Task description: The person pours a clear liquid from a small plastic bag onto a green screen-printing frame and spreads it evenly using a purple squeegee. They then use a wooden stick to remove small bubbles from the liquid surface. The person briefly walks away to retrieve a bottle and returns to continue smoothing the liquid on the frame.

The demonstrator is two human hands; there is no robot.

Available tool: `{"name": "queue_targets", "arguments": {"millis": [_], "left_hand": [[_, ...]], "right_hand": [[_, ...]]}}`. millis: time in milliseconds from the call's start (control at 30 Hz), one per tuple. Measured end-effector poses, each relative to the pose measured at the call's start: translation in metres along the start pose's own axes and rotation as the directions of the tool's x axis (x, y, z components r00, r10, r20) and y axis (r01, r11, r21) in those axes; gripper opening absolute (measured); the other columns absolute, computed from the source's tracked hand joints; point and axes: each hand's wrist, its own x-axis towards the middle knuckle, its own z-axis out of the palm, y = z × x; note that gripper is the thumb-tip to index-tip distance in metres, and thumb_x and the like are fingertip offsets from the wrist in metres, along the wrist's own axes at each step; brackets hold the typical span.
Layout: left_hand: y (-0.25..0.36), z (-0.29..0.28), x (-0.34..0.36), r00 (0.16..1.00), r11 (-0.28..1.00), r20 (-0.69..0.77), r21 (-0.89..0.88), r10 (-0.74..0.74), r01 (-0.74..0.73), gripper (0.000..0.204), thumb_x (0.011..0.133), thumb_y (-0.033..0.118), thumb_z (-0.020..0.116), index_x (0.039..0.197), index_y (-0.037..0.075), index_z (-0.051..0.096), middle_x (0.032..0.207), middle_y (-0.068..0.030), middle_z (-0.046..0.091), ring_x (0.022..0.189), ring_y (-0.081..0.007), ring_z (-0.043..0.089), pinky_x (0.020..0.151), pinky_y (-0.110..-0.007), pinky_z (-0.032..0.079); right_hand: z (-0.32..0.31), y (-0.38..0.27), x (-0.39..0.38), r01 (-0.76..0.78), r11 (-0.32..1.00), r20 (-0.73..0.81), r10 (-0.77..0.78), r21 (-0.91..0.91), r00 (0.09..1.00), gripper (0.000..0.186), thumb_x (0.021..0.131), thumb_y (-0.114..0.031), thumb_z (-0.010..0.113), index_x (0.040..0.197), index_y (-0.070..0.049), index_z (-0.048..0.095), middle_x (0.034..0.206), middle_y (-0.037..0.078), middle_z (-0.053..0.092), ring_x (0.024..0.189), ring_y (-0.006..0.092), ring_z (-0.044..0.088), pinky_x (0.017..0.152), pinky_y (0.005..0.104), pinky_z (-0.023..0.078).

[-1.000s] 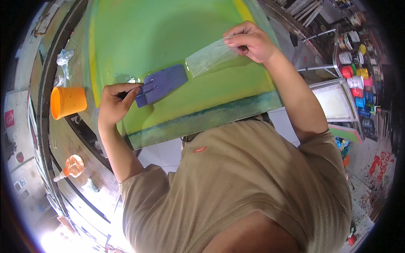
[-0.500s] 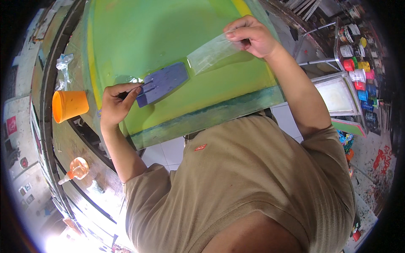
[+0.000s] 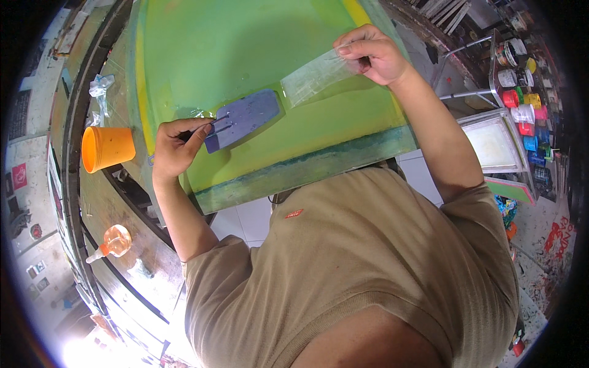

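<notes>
My left hand [image 3: 177, 147] pinches the near-left end of a flat blue piece [image 3: 245, 119] with rounded corners and dark slits by my thumb. My right hand [image 3: 375, 55] is closed on the upper end of a clear plastic strip [image 3: 314, 78], which slants down toward the blue piece with a small gap between them. Both are held over a large green panel [image 3: 208, 55] with yellow bands and a dark green near edge. Shiny wet-looking spots show on the panel beside my left fingers.
An orange cup [image 3: 109, 149], crumpled clear plastic [image 3: 102, 92] and an orange-topped bottle [image 3: 116, 240] stand on the wooden table at left. At right are a metal rack [image 3: 469, 95], several paint jars [image 3: 524, 113] and a white-faced frame [image 3: 491, 141].
The whole view has shifted slightly. Both hands keep their grips, and the blue piece and plastic strip stay in nearly the same places over the panel.
</notes>
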Motion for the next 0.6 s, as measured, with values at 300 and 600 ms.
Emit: {"name": "queue_targets", "arguments": {"millis": [300, 600], "left_hand": [[-0.001, -0.007, -0.004, 0.996, 0.999, -0.074, 0.000, 0.043, -0.043, 0.013, 0.082, -0.003, 0.064, 0.094, -0.004, 0.068, 0.080, -0.0056, 0.068, 0.072, -0.0072, 0.058, 0.064, -0.020, 0.045], [0.005, -0.059, -0.040, 0.977, 0.975, -0.207, 0.199, -0.054, 0.096, 0.014, 0.081, -0.002, 0.065, 0.095, -0.003, 0.068, 0.080, -0.0062, 0.068, 0.072, -0.0083, 0.060, 0.065, -0.020, 0.046]], "right_hand": [[-0.003, 0.001, 0.000, -0.003, 1.000, 0.008, 0.003, 0.007, 1.000, 0.011, 0.077, -0.008, 0.062, 0.081, 0.001, 0.067, 0.058, 0.003, 0.053, 0.045, 0.0094, 0.041, 0.040, 0.0238, 0.024], [-0.022, 0.007, -0.003, -0.027, 0.994, -0.150, 0.043, 0.107, 0.988, 0.014, 0.079, -0.013, 0.057, 0.071, 0.000, 0.058, 0.064, 0.001, 0.049, 0.051, 0.0079, 0.041, 0.043, 0.0226, 0.027]]}}
